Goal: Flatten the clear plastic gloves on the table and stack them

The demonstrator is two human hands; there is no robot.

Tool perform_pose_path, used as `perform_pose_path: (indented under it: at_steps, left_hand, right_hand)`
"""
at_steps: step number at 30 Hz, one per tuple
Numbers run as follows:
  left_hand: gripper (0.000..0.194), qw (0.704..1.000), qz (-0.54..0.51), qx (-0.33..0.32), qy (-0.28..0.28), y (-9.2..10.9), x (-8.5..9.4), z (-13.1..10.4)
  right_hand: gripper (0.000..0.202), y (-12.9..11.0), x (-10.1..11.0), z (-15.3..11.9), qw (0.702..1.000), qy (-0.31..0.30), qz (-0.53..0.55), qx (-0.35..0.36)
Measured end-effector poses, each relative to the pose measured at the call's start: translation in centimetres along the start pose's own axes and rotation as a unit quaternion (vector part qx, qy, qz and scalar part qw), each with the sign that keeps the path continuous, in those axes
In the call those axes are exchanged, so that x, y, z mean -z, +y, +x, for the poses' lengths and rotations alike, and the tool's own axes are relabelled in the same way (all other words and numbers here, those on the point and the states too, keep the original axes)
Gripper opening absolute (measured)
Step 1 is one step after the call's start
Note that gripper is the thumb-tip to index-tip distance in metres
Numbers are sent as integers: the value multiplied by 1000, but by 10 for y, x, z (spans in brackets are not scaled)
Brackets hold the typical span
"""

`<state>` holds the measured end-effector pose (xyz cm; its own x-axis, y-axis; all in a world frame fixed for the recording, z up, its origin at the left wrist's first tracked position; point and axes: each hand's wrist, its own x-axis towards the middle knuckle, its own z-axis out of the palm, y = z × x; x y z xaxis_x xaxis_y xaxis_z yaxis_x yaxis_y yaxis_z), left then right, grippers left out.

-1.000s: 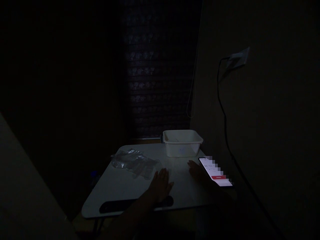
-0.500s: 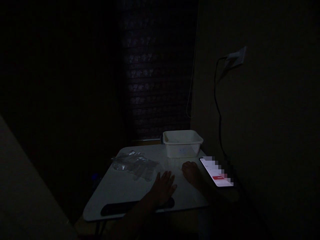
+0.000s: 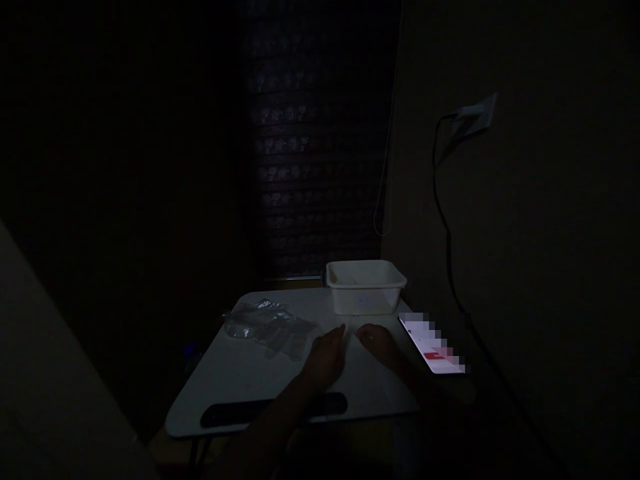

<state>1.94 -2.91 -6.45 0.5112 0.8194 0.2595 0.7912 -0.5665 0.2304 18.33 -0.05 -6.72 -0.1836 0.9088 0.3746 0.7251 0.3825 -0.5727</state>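
The room is very dark, so fine detail is lost. My left hand (image 3: 324, 360) is over the middle of the small white table (image 3: 250, 380), turned on its side with its fingers pressed together. Facing it, my right hand (image 3: 379, 344) has its fingers curled in near the tabletop. A faint pale patch shows between the fingertips; I cannot make out what either hand holds. Crumpled clear plastic (image 3: 273, 330), thin like a bag or disposable gloves, lies just left of my left hand. Behind both hands stands a white plastic tub (image 3: 366, 300).
A lit phone (image 3: 433, 350) lies at the table's right edge. Along the front edge runs a dark slot (image 3: 240, 412). From a wall socket (image 3: 475, 115) a black cable (image 3: 449, 247) hangs down on the right. A dark blind (image 3: 310, 173) covers the back.
My left hand has gone from spread flat to turned on its side, fingers together, and moved slightly toward my right hand. My right hand has shifted a little left. The plastic and tub stay put.
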Motion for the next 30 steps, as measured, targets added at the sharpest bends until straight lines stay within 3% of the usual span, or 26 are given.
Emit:
perform_pose_path:
  at_steps: [3,6,12,17,23,30]
  left_hand:
    - [46,999,4,-12,49,-1,-3,11]
    - [24,998,54,2,31,0,-3,21]
    - [19,991,133,-9,12,-2,4,24]
    - [22,989,150,12,2,-9,10,18]
    - [35,997,74,-9,13,-6,12,11]
    - [54,991,81,-44,-101,8,-2,2]
  right_hand:
    - [23,-5,-3,2,998,-22,45,25]
    - [27,-1,-3,3,996,-44,73,31]
    - [38,37,0,-6,999,21,-42,17]
    - [37,45,-2,-22,980,-26,-163,109]
    - [43,21,4,-25,964,-46,-241,98]
    - [43,19,-11,-38,956,-79,-254,122]
